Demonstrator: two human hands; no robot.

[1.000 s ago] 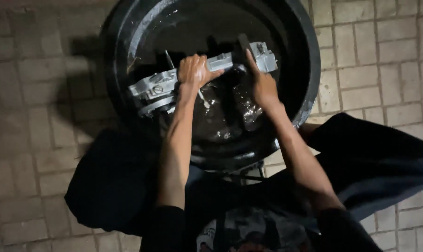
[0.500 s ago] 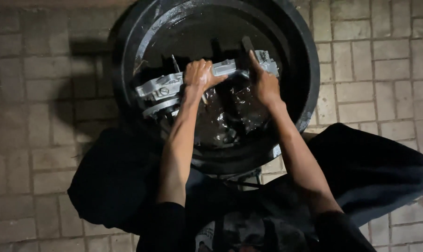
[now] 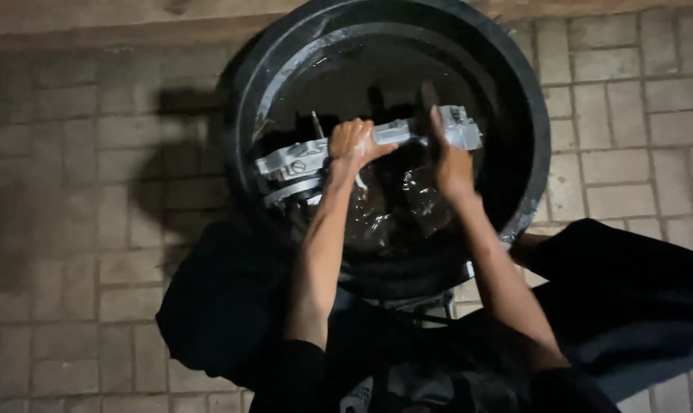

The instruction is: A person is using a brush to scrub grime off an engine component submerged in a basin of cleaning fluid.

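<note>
Metal part (image 3: 300, 162) is lying crosswise inside the tub (image 3: 530, 199), over the liquid (image 3: 392, 222); left hand (image 3: 354, 144) is sitting on its middle, right hand (image 3: 450, 160) towards its right end; tub is standing on paving (image 3: 78, 229).

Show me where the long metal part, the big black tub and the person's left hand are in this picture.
metal part (image 3: 296, 162), head view, on its grey left end.
black tub (image 3: 534, 138), head view, on its right rim.
left hand (image 3: 354, 141), head view, on the back of the hand gripping the part.
</note>
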